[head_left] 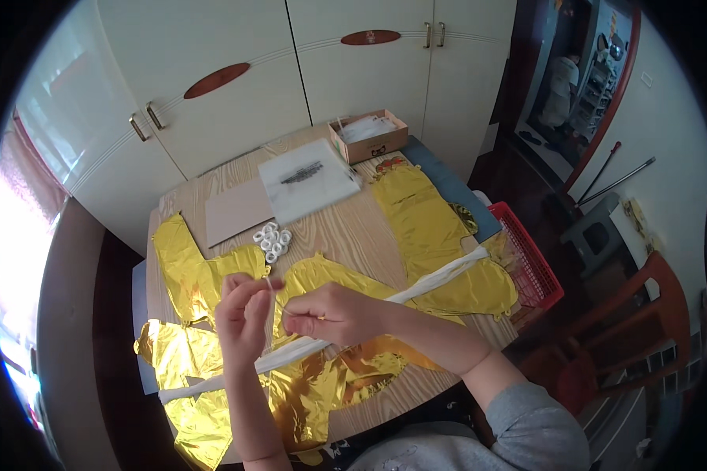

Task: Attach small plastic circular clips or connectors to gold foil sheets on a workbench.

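Observation:
Over the near middle of the table, my left hand (243,310) and my right hand (330,312) are raised close together, both closed in a pinch. A thin white strand (270,284) shows at the left fingertips and seems to run toward the right fingers; it looks like string or ribbon. Beneath my hands lie flat gold foil balloons (298,392), uninflated and crinkled. Across them runs a long white strip (291,355), partly hidden by my forearms. Just beyond my left hand sits a small heap of white ring-shaped rolls (272,242).
At the table's back stand a cardboard box (377,145) of white packets and a stack of clear plastic bags (310,184), beside a pale flat board (236,210). More gold foil (416,216) lies right. A red basket (526,255) and wooden chair (644,314) are at the right.

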The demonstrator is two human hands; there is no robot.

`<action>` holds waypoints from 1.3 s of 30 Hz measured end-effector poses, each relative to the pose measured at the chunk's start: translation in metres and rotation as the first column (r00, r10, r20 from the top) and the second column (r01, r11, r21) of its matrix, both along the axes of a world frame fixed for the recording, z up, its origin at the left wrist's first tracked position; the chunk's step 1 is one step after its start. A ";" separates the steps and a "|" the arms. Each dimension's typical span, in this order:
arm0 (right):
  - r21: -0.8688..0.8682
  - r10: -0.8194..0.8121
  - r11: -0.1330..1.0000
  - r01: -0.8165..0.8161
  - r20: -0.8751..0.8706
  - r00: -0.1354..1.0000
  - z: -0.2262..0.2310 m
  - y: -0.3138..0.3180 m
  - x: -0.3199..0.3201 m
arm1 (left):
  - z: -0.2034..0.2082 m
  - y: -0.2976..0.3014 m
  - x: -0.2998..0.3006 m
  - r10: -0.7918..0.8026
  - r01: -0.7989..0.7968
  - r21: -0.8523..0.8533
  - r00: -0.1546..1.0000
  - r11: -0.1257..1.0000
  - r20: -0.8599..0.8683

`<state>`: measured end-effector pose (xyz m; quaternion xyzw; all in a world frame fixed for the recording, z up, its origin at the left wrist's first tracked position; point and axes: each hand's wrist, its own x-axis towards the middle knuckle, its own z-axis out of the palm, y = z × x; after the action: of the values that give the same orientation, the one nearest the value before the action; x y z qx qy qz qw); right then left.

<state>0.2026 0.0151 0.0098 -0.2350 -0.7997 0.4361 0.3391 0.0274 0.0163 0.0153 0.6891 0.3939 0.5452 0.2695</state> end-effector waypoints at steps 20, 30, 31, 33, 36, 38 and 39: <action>0.103 -0.169 0.981 0.164 0.036 0.985 -0.009 0.013 -0.003 | 0.004 -0.012 -0.012 -0.317 0.635 -0.043 0.442 0.771 0.839; 0.141 -0.162 0.975 0.172 -0.078 0.984 0.003 0.009 -0.005 | -0.022 0.014 -0.041 -0.640 0.876 0.118 0.244 0.468 0.729; 0.123 -0.176 0.976 0.181 -0.053 0.983 -0.001 0.012 -0.006 | -0.011 0.007 -0.033 -0.490 0.779 0.054 0.337 0.624 0.804; 0.232 -0.168 0.960 0.159 0.021 0.986 -0.013 0.010 -0.010 | 0.014 -0.011 -0.009 -0.135 0.519 -0.125 0.434 0.846 0.891; 0.233 -0.111 0.966 0.110 -0.009 0.994 -0.002 0.007 -0.011 | 0.009 -0.004 -0.018 -0.085 0.087 -0.094 0.996 0.992 0.027; 0.120 -0.146 0.981 0.151 -0.047 0.988 0.007 0.004 -0.001 | 0.002 -0.003 -0.030 -0.288 0.243 -0.290 0.949 0.926 -0.125; 0.082 -0.142 0.986 0.146 -0.056 0.988 0.004 0.008 0.000 | 0.001 -0.002 -0.032 -0.431 0.454 -0.289 0.891 0.843 0.140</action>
<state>0.2024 0.0227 0.0136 -0.2666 -0.7898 0.3815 0.3994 -0.0046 0.0141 0.0159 0.6901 0.2963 0.4222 0.5076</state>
